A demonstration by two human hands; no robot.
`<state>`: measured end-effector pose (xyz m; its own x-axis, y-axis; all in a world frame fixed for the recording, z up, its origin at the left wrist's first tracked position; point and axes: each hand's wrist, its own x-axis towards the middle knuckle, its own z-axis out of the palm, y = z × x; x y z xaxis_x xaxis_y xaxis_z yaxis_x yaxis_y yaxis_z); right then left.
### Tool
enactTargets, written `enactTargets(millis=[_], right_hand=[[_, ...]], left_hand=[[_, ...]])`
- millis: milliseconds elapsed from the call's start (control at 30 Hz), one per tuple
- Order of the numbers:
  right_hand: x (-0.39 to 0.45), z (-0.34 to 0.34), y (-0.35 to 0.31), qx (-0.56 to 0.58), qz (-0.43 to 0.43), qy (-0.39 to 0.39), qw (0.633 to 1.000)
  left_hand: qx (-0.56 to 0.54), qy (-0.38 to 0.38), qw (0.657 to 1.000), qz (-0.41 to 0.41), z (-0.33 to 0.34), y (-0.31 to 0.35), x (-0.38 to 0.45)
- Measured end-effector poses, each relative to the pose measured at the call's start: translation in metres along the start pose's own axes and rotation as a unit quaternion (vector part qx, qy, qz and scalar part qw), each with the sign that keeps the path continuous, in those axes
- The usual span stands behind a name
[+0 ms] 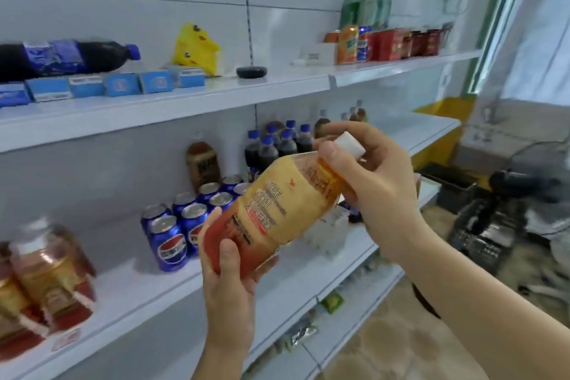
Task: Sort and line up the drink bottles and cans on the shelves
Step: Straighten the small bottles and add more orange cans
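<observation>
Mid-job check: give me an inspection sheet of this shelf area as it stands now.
Surface: white middle shelf, stocked.
Job's things: tea bottle tilted in both hands; Pepsi cans in rows; cola bottles behind; matching tea bottles far left.
Clutter: yellow bag, blue boxes on upper shelf.
Grip: left hand holds base; right hand holds neck under the white cap.
Cables: nothing seen.
Surroundings: black crates on floor.

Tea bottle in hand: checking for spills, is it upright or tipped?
Tipped: the tea bottle leans with its white cap pointing up-right.

White shelves [191, 102] carry blue cans [172, 237], cola bottles [277, 145] and blue boxes [120, 85].
</observation>
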<state>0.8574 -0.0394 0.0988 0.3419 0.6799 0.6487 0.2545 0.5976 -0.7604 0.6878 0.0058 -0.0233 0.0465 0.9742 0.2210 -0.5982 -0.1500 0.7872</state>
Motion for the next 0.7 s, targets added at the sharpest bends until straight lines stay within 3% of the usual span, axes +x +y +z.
enactTargets(millis=[133, 300, 467, 600, 700], right_hand=[[0.042, -0.083, 0.041, -0.094, 0.012, -0.025, 0.995], [0.090, -0.162, 0.119, -0.246, 0.037, -0.026, 0.968], [0.153, -0.225, 0.175, -0.323, 0.003, 0.077, 0.943], [0.231, -0.282, 0.207, -0.379, 0.011, 0.082, 0.922], [0.284, -0.317, 0.245, -0.393, 0.025, 0.087, 0.915]], left_hand=[[-0.039, 0.001, 0.987, -0.154, 0.072, -0.065, 0.025], [-0.032, -0.009, 0.967, -0.254, 0.137, -0.160, 0.061], [-0.001, -0.083, 0.944, -0.320, 0.207, -0.253, 0.124], [-0.017, -0.163, 0.920, -0.355, 0.267, -0.316, 0.181], [-0.020, -0.168, 0.915, -0.367, 0.304, -0.343, 0.222]])
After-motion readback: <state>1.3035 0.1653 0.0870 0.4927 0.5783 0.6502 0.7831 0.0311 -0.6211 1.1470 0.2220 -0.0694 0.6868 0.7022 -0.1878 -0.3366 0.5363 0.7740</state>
